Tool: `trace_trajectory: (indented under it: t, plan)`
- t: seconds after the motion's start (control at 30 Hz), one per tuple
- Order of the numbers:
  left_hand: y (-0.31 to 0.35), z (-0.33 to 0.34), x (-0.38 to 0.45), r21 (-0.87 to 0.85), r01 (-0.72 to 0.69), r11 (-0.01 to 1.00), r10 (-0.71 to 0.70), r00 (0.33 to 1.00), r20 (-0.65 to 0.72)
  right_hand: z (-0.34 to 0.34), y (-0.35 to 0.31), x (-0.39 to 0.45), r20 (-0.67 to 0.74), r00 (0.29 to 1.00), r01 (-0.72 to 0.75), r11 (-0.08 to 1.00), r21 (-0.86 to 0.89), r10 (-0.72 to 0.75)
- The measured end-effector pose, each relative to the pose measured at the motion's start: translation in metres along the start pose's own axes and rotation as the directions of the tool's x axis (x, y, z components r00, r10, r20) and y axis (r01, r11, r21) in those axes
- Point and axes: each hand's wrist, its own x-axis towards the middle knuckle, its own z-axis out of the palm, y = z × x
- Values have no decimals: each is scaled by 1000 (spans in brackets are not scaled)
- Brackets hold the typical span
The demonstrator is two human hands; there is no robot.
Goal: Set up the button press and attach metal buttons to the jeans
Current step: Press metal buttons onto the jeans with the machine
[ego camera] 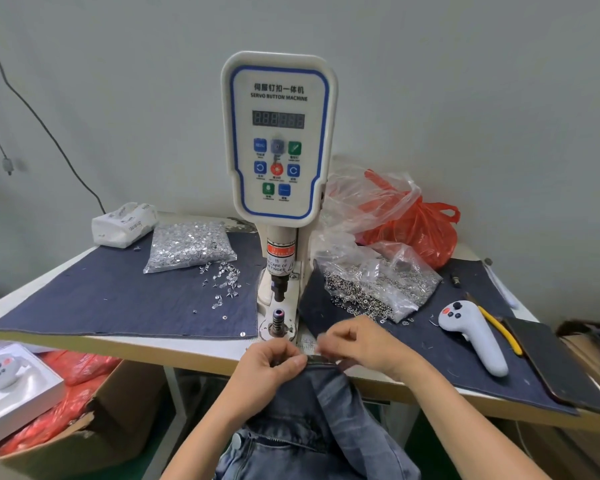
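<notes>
Both hands (274, 362) (354, 344) pinched shut on jeans (312, 403) edge, stretching it flat just before die (278, 322), ready for pressing

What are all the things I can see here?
button machine: one, white and blue, middle of table
table: one, pale, under everything
denim cloth: dark blue, covering table
bag of silver tacks: one, clear, left of machine
bag of buttons: one, clear, right of machine
red bag: one, behind buttons
tissue pack: one, white, far left
grey controller: one, right
jeans: blue, table's front edge
left hand: pinching jeans
right hand: pinching jeans
</notes>
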Motion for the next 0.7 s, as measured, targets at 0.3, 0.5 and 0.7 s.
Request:
trace_trajectory:
  t: [0.3, 0.5, 0.7]
  plan:
    - [-3, -1, -6, 0, 4, 1000, -4, 1000, -21, -47, 27, 33, -581, 809, -470, 692, -548, 89]
    - [-5, -1, -7, 12, 14, 1000, -14, 1000, 4, -38, 22, 46, -585, 804, -511, 627, -589, 106]
    - [-7, -2, -6, 35, 14, 999, -15, 1000, 2, -33, 23, 47, -591, 801, -536, 557, -634, 97]
